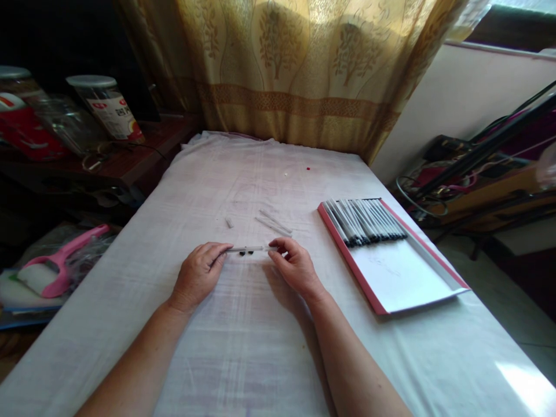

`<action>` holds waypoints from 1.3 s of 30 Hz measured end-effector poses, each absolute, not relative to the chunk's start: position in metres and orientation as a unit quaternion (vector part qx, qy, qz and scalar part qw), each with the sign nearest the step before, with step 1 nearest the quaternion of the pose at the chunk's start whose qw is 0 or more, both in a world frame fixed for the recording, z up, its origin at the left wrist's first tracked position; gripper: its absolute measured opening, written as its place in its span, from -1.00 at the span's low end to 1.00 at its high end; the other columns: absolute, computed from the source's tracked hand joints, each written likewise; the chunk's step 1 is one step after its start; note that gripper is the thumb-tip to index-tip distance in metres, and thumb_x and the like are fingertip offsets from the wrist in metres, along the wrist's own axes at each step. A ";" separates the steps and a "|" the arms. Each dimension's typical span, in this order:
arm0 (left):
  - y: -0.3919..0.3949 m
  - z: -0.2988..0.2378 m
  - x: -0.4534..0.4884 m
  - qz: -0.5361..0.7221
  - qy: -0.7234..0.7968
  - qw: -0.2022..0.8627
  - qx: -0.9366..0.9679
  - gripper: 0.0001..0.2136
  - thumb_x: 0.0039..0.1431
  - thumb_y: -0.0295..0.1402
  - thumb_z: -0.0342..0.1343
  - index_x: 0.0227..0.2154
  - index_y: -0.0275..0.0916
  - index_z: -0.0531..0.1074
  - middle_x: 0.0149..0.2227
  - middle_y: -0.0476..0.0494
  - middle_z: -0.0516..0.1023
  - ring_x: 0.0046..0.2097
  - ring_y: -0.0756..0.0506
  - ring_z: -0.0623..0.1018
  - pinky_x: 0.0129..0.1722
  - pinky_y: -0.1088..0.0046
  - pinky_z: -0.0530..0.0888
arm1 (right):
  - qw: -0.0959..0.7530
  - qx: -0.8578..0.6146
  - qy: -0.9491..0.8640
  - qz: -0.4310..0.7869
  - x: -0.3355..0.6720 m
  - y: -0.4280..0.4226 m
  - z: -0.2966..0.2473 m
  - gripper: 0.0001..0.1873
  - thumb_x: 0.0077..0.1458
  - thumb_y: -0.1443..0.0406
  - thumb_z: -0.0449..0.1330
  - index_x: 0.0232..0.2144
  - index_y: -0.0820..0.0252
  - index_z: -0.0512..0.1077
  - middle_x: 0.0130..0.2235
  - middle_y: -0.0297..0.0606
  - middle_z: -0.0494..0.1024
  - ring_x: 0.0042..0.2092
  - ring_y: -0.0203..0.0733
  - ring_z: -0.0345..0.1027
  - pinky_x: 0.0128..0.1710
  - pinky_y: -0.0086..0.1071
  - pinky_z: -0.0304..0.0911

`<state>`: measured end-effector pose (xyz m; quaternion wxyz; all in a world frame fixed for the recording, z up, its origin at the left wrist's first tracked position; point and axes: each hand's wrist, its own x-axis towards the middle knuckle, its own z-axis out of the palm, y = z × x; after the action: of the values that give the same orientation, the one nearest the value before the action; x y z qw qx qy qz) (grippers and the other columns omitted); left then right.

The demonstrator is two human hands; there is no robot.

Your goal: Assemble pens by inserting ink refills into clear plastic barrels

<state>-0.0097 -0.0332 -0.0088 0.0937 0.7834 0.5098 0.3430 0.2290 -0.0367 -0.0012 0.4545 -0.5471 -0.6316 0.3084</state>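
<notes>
My left hand pinches one end of a slim clear pen barrel, held level above the white cloth. At the barrel's other end, my right hand closes thumb and fingers on a small clear piece that looks like a pen cap. Whether the two parts touch is too small to tell. Two small dark pieces show just under the barrel. Beyond my hands lie two thin clear tubes and a short clear cap-like piece.
To the right, a shallow red-edged box holds a row of pens with black ends. A tiny red bit lies on the cloth-covered table near the curtain. Jars stand on a dark cabinet at left.
</notes>
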 end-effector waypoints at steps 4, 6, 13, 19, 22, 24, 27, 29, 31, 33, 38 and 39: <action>-0.034 -0.008 -0.009 0.336 0.514 0.102 0.783 -0.73 0.29 -0.29 -0.04 -0.11 -0.14 0.54 -0.19 -0.13 0.62 -0.13 -0.15 0.57 -0.06 0.28 0.52 | 0.449 -0.547 -0.638 0.303 0.227 -0.037 -0.002 -0.81 0.02 0.24 0.17 -0.31 0.12 0.53 -0.33 -0.27 0.57 -0.37 -0.24 0.37 -0.37 -0.40 0.30; -0.033 -0.008 -0.010 0.332 0.521 0.101 0.779 -0.73 0.28 -0.29 -0.04 -0.12 -0.14 0.55 -0.18 -0.13 0.62 -0.12 -0.15 0.57 -0.06 0.28 0.52 | 0.444 -0.552 -0.640 0.299 0.229 -0.036 -0.003 -0.80 0.03 0.24 0.17 -0.29 0.12 0.54 -0.33 -0.28 0.57 -0.37 -0.24 0.38 -0.36 -0.39 0.31; -0.029 -0.009 -0.015 0.332 0.555 0.089 0.758 -0.72 0.27 -0.27 -0.05 -0.13 -0.14 0.54 -0.17 -0.11 0.63 -0.10 -0.16 0.58 -0.06 0.31 0.52 | 0.376 -0.612 -0.678 0.155 0.238 -0.034 -0.004 -0.66 0.08 0.33 0.15 -0.09 0.10 0.54 -0.10 -0.17 0.56 -0.12 -0.10 0.43 -0.08 -0.24 0.32; -0.030 -0.007 -0.013 0.337 0.550 0.090 0.759 -0.72 0.27 -0.27 -0.05 -0.13 -0.15 0.54 -0.17 -0.11 0.63 -0.10 -0.15 0.58 -0.06 0.32 0.52 | 0.248 -0.591 -0.759 0.112 0.206 -0.036 0.004 -0.80 0.16 0.26 0.20 -0.20 0.07 0.60 -0.16 -0.19 0.58 -0.12 -0.08 0.41 -0.11 -0.30 0.29; -0.030 -0.007 -0.012 0.341 0.547 0.088 0.759 -0.71 0.27 -0.27 -0.06 -0.14 -0.16 0.54 -0.17 -0.12 0.63 -0.11 -0.15 0.58 -0.07 0.32 0.52 | 0.193 -0.597 -0.773 0.098 0.191 -0.033 0.007 -0.83 0.18 0.22 0.21 -0.26 0.07 0.60 -0.19 -0.17 0.58 -0.12 -0.06 0.39 -0.16 -0.31 0.27; -0.030 -0.007 -0.012 0.343 0.545 0.088 0.760 -0.71 0.27 -0.28 -0.06 -0.14 -0.17 0.55 -0.18 -0.13 0.63 -0.12 -0.15 0.58 -0.07 0.32 0.52 | 0.186 -0.604 -0.769 0.101 0.187 -0.031 0.007 -0.83 0.19 0.24 0.19 -0.29 0.08 0.60 -0.20 -0.16 0.58 -0.12 -0.07 0.40 -0.19 -0.33 0.26; -0.030 -0.008 -0.012 0.345 0.543 0.089 0.760 -0.72 0.27 -0.28 -0.05 -0.14 -0.16 0.55 -0.19 -0.12 0.63 -0.12 -0.15 0.58 -0.07 0.33 0.52 | 0.234 -0.612 -0.743 0.136 0.191 -0.031 0.004 -0.85 0.14 0.33 0.18 -0.30 0.12 0.57 -0.25 -0.19 0.59 -0.19 -0.12 0.43 -0.20 -0.35 0.27; -0.031 -0.008 -0.012 0.346 0.542 0.088 0.761 -0.72 0.27 -0.29 -0.05 -0.14 -0.16 0.54 -0.19 -0.12 0.63 -0.12 -0.14 0.58 -0.07 0.33 0.52 | 0.291 -0.619 -0.707 0.180 0.197 -0.034 -0.001 -0.85 0.07 0.37 0.17 -0.33 0.14 0.55 -0.32 -0.25 0.60 -0.28 -0.16 0.44 -0.22 -0.35 0.28; -0.032 -0.007 -0.011 0.347 0.535 0.087 0.765 -0.73 0.28 -0.29 -0.05 -0.14 -0.17 0.54 -0.19 -0.12 0.63 -0.13 -0.14 0.58 -0.08 0.33 0.52 | 0.352 -0.622 -0.660 0.232 0.205 -0.036 -0.006 -0.84 0.03 0.35 0.16 -0.33 0.14 0.53 -0.37 -0.29 0.60 -0.35 -0.19 0.44 -0.25 -0.34 0.31; -0.033 -0.007 -0.010 0.346 0.524 0.087 0.773 -0.73 0.28 -0.31 -0.05 -0.13 -0.19 0.54 -0.20 -0.13 0.63 -0.14 -0.14 0.58 -0.08 0.32 0.52 | 0.417 -0.615 -0.609 0.278 0.214 -0.038 -0.011 -0.81 0.03 0.29 0.15 -0.29 0.14 0.52 -0.36 -0.29 0.61 -0.36 -0.17 0.45 -0.26 -0.32 0.34; -0.035 -0.007 -0.007 0.346 0.505 0.084 0.786 -0.74 0.29 -0.33 -0.04 -0.13 -0.21 0.54 -0.21 -0.14 0.63 -0.16 -0.14 0.59 -0.10 0.32 0.53 | 0.529 -0.566 -0.523 0.354 0.224 -0.039 -0.016 -0.73 0.04 0.18 0.15 -0.23 0.14 0.52 -0.24 -0.19 0.65 -0.21 -0.11 0.52 -0.16 -0.26 0.39; -0.035 -0.007 -0.007 0.346 0.504 0.082 0.787 -0.74 0.29 -0.33 -0.04 -0.13 -0.21 0.53 -0.21 -0.14 0.63 -0.16 -0.14 0.59 -0.10 0.32 0.53 | 0.535 -0.559 -0.506 0.381 0.224 -0.038 -0.016 -0.73 0.03 0.17 0.16 -0.23 0.14 0.50 -0.25 -0.19 0.65 -0.23 -0.12 0.53 -0.20 -0.27 0.41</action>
<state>-0.0072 -0.0353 -0.0075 0.0819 0.7871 0.5039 0.3462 0.2236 -0.0385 -0.0157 0.5350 -0.5591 -0.5061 0.3808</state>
